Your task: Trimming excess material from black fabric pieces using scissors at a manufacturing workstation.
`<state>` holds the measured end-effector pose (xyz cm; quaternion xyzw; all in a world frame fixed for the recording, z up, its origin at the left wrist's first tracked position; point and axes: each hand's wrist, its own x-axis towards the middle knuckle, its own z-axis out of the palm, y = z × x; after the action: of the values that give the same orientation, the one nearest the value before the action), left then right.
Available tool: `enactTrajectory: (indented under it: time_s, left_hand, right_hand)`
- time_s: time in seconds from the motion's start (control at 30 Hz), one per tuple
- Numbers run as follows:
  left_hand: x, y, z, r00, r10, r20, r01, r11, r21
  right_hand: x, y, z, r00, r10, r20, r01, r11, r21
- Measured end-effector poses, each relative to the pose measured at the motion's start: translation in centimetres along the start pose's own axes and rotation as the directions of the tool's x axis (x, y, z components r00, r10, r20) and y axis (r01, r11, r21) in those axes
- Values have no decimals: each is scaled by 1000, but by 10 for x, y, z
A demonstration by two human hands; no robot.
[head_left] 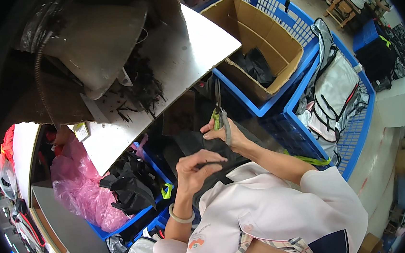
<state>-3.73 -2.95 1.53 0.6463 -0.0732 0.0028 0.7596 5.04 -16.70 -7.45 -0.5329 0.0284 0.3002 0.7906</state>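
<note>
In my right hand (227, 133) is a pair of scissors (218, 98). My fingers are closed round its handles, one wrapped in yellow-green, and the blades point away from me. My left hand (199, 167) is held to the left and nearer my body, with a pale bangle (181, 215) on the wrist. Its fingers stretch to the right with the thumb apart below them, and no held thing can be made out. Dark fabric (185, 145) lies beneath and beyond both hands, around my lap.
A white tabletop (174, 73) bears a heap of black scraps (141, 86) beside a lamp-like metal shade (94, 39). At right, a blue crate (269, 5) holds a cardboard box (271, 29); another blue crate (367, 112) contains a grey-white bag (336, 90). Pink plastic (82, 180) and black pieces (133, 185) fill a left crate.
</note>
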Motion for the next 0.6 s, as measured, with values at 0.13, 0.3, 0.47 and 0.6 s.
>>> enactTrajectory:
  time_s: [0.13, 0.3, 0.47, 0.6]
  left_hand:
    - [-8, -15, -3, 985, 157, -75, -172, 950, -260]
    - [0, -58, -33, 698, -430, -572, 199, 884, -423]
    - [6, -64, -29, 790, -394, -470, 163, 874, -458]
    - [9, -43, -34, 790, -405, -460, 199, 879, -433]
  right_hand:
    - [-6, -3, -1, 999, -42, -32, 42, 999, 21]
    - [-29, -18, 18, 979, -194, -63, 200, 971, 128]
    - [-45, -22, 26, 970, -203, -136, 218, 970, 105]
    - [-40, -40, -8, 1000, -16, -6, 10, 850, -527]
